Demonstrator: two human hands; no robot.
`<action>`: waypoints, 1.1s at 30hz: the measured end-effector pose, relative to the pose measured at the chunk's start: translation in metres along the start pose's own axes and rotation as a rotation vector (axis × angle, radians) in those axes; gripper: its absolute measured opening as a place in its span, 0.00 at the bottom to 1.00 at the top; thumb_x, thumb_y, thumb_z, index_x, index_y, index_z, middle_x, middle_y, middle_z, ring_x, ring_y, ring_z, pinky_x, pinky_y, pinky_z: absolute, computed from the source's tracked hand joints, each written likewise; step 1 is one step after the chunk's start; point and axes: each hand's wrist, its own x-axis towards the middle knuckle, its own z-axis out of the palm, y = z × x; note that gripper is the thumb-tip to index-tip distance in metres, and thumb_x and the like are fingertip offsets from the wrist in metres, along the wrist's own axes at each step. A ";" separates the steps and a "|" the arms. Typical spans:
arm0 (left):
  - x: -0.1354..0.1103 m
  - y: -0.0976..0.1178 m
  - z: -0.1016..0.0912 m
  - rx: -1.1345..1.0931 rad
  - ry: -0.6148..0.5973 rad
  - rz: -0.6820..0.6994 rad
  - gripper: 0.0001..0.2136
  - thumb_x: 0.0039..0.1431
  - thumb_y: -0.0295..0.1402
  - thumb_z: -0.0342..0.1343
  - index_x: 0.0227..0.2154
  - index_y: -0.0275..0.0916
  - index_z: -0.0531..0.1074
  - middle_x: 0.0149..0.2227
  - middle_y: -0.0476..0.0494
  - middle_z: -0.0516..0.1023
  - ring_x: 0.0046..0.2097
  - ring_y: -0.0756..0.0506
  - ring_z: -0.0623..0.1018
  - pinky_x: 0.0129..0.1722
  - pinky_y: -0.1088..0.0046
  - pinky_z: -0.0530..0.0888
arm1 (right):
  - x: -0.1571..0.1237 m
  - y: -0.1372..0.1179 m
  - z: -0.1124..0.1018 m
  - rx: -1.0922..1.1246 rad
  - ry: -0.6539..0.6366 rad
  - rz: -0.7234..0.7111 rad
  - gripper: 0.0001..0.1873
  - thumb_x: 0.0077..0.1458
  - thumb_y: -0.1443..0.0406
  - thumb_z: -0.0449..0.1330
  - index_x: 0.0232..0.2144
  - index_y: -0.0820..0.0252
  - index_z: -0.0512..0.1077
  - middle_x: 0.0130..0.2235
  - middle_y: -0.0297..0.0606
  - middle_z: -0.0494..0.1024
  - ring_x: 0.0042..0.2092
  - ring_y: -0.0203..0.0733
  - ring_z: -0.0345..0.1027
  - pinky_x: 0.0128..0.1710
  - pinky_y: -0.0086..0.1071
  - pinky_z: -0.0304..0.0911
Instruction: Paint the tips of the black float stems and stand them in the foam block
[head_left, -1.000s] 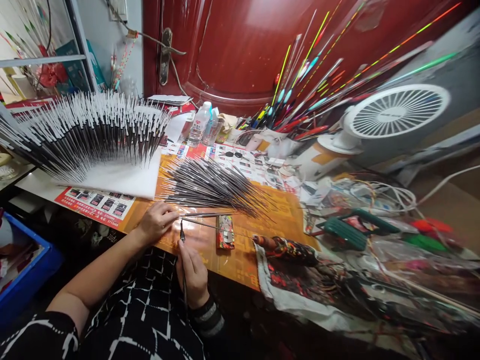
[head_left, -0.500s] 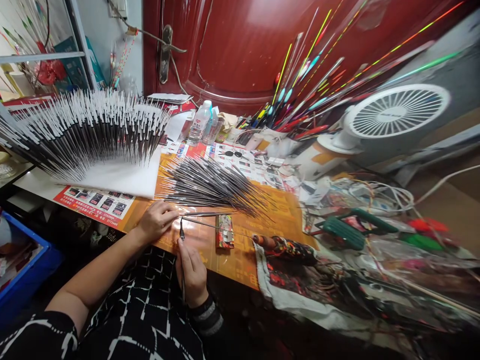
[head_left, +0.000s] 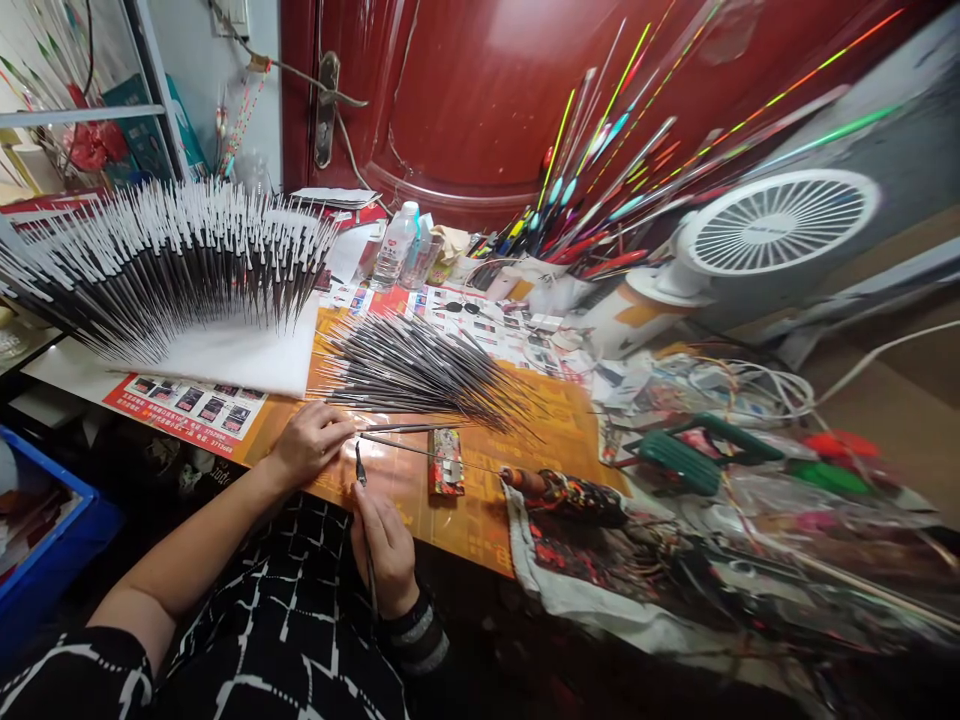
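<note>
My left hand (head_left: 315, 443) rests on the table's near edge, its fingers closed around the left end of a slim dark fishing float (head_left: 401, 443). The float's thin stem runs right to a brown wooden-tipped rotary tool (head_left: 559, 492) lying on a cloth. In my right hand (head_left: 384, 548) is a fine dark-tipped paintbrush (head_left: 361, 468), pinched and pointing up. Its tip is just below the float, close to my left fingers; contact cannot be made out. Behind lies a heap of dark floats (head_left: 420, 365). A small colourful paint-smeared block (head_left: 446, 462) sits beneath the stem.
A white foam block (head_left: 289, 365) holds rows of white-tipped floats at left. Behind stand a plastic bottle (head_left: 394, 245), bundled coloured rods (head_left: 570, 190) and a white fan (head_left: 780, 225). Green-handled pliers (head_left: 679, 460) and cables lie right. A blue bin (head_left: 90, 510) stands lower left.
The brush tip has dropped slightly and shifted a little left, away from the float. My left hand keeps its place on the float. The whole view has shifted slightly.
</note>
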 end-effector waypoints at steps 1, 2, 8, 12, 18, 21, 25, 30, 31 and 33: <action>0.000 0.000 0.000 -0.002 0.012 0.009 0.09 0.68 0.29 0.52 0.45 0.39 0.77 0.36 0.42 0.77 0.40 0.45 0.72 0.41 0.67 0.70 | 0.000 0.001 -0.004 0.012 -0.001 -0.005 0.35 0.62 0.77 0.56 0.69 0.59 0.57 0.50 0.49 0.80 0.51 0.48 0.77 0.47 0.42 0.78; 0.000 0.000 0.000 -0.004 0.017 0.012 0.09 0.68 0.29 0.52 0.45 0.39 0.77 0.36 0.42 0.77 0.40 0.45 0.72 0.41 0.67 0.70 | -0.001 0.003 -0.008 0.018 0.001 -0.013 0.35 0.62 0.77 0.55 0.69 0.59 0.57 0.50 0.49 0.80 0.50 0.48 0.77 0.47 0.42 0.78; 0.001 -0.001 -0.005 0.018 -0.054 -0.036 0.10 0.70 0.30 0.50 0.42 0.40 0.78 0.36 0.43 0.77 0.39 0.44 0.71 0.41 0.67 0.70 | -0.014 0.024 -0.037 -0.074 0.144 -0.001 0.32 0.61 0.78 0.57 0.66 0.61 0.62 0.46 0.48 0.80 0.47 0.46 0.77 0.43 0.39 0.77; 0.001 -0.005 -0.005 0.033 -0.042 -0.020 0.09 0.70 0.31 0.51 0.42 0.41 0.77 0.36 0.44 0.76 0.39 0.44 0.71 0.41 0.67 0.69 | -0.022 0.034 -0.048 -0.131 0.192 0.087 0.33 0.59 0.80 0.57 0.65 0.60 0.64 0.47 0.48 0.80 0.47 0.45 0.77 0.44 0.39 0.77; 0.002 -0.010 -0.003 0.031 -0.033 -0.006 0.08 0.70 0.32 0.53 0.43 0.41 0.77 0.36 0.44 0.77 0.39 0.45 0.71 0.42 0.67 0.70 | -0.022 0.034 -0.048 -0.222 0.169 0.114 0.32 0.62 0.77 0.57 0.66 0.57 0.62 0.47 0.45 0.80 0.47 0.44 0.77 0.45 0.39 0.78; 0.003 -0.011 -0.003 0.027 -0.023 0.009 0.07 0.69 0.32 0.54 0.43 0.41 0.77 0.37 0.44 0.77 0.39 0.45 0.71 0.42 0.67 0.70 | -0.020 0.034 -0.046 -0.235 0.178 0.119 0.32 0.62 0.77 0.57 0.66 0.57 0.62 0.47 0.46 0.80 0.47 0.44 0.77 0.45 0.39 0.77; 0.003 -0.011 -0.003 0.029 -0.023 0.014 0.07 0.69 0.31 0.54 0.44 0.41 0.77 0.37 0.44 0.77 0.39 0.45 0.71 0.42 0.67 0.69 | -0.020 0.035 -0.045 -0.230 0.188 0.117 0.33 0.61 0.77 0.58 0.66 0.57 0.62 0.48 0.46 0.80 0.48 0.45 0.77 0.46 0.40 0.78; 0.003 -0.011 -0.002 0.033 -0.019 0.019 0.07 0.68 0.31 0.55 0.44 0.41 0.77 0.37 0.44 0.77 0.39 0.44 0.71 0.42 0.67 0.69 | -0.021 0.036 -0.045 -0.231 0.168 0.122 0.33 0.62 0.76 0.57 0.67 0.56 0.61 0.49 0.46 0.80 0.49 0.46 0.76 0.47 0.41 0.77; 0.003 -0.011 -0.003 0.034 -0.017 0.021 0.07 0.68 0.31 0.54 0.44 0.41 0.77 0.37 0.44 0.77 0.39 0.44 0.71 0.42 0.67 0.69 | -0.022 0.036 -0.045 -0.230 0.159 0.129 0.33 0.63 0.76 0.57 0.67 0.56 0.60 0.49 0.47 0.79 0.50 0.46 0.76 0.47 0.41 0.77; 0.004 -0.010 -0.003 0.036 -0.016 0.018 0.08 0.68 0.31 0.54 0.44 0.41 0.77 0.36 0.44 0.77 0.39 0.44 0.71 0.41 0.67 0.69 | -0.023 0.036 -0.045 -0.225 0.139 0.145 0.32 0.63 0.75 0.56 0.67 0.56 0.60 0.50 0.47 0.79 0.50 0.46 0.76 0.48 0.41 0.77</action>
